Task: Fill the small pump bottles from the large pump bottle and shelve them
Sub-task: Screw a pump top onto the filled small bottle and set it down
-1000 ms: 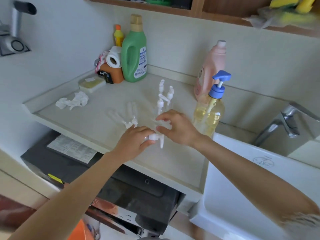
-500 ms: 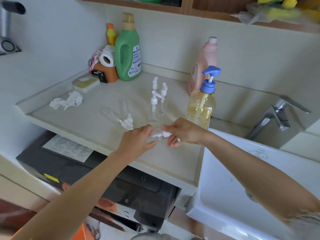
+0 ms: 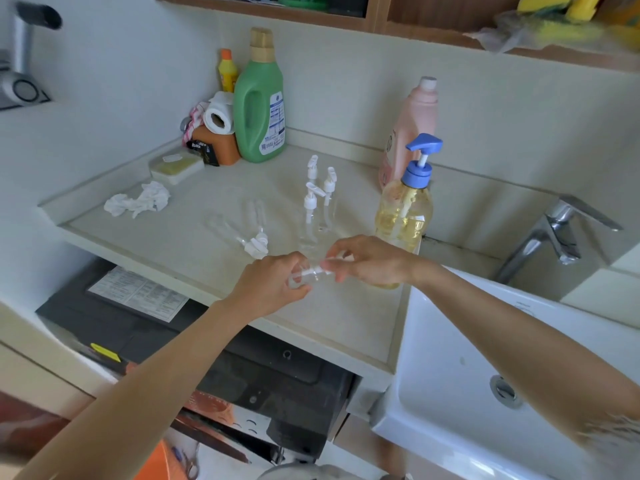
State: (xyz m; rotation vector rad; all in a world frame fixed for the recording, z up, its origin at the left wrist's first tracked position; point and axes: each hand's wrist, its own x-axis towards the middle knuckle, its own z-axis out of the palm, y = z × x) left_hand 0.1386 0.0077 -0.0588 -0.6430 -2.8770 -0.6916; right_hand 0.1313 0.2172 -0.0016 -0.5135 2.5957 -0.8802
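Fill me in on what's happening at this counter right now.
A person is working on one small clear pump bottle held just above the counter. The left hand grips its body and the right hand pinches its white pump top. Three more small bottles stand upright behind, and others lie on their sides. The large pump bottle with the blue pump and yellow liquid stands untouched beside the sink.

Home laundry nook (sink [image 3: 450,341], detergent [image 3: 259,109])
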